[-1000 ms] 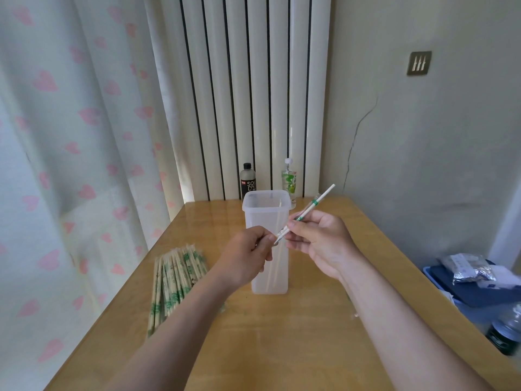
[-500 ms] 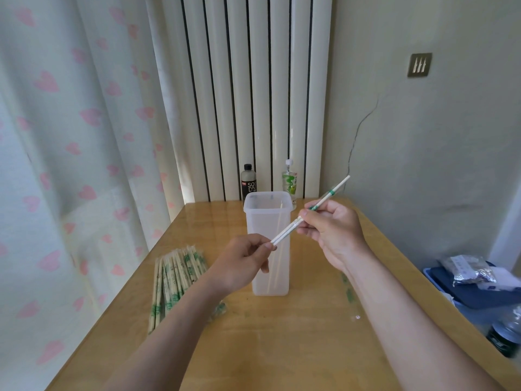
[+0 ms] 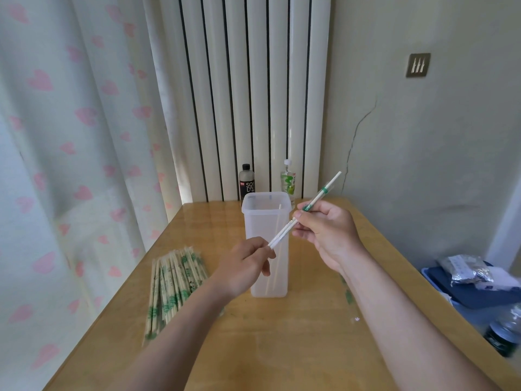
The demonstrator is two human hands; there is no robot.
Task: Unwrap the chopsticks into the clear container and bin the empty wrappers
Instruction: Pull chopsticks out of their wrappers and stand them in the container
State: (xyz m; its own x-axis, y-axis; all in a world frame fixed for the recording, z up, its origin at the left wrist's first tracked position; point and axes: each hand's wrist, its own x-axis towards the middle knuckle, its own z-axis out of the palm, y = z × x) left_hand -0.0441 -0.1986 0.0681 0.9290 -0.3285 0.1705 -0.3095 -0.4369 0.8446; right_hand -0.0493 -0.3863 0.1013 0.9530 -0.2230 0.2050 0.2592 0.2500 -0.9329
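A pair of chopsticks point(image 3: 284, 234) in a thin wrapper with green print slants in front of the tall clear container point(image 3: 266, 266). My left hand point(image 3: 245, 263) pinches the lower end. My right hand point(image 3: 324, 232) grips the upper part, and the bare wooden tips stick out past a green band of the wrapper. Inside the container stands at least one unwrapped chopstick. A heap of wrapped chopsticks point(image 3: 172, 283) lies on the wooden table point(image 3: 282, 348) to the left.
A black soda bottle point(image 3: 246, 183) and a green-labelled drink pouch point(image 3: 289, 184) stand at the table's back edge against the radiator. A blue bin point(image 3: 479, 294) with crumpled packaging sits on the floor at the right, a bottle beside it. Curtains hang left.
My right hand has drawn up and to the right while my left hand stayed low, so my hands are farther apart and more chopstick shows between them and above the right hand.
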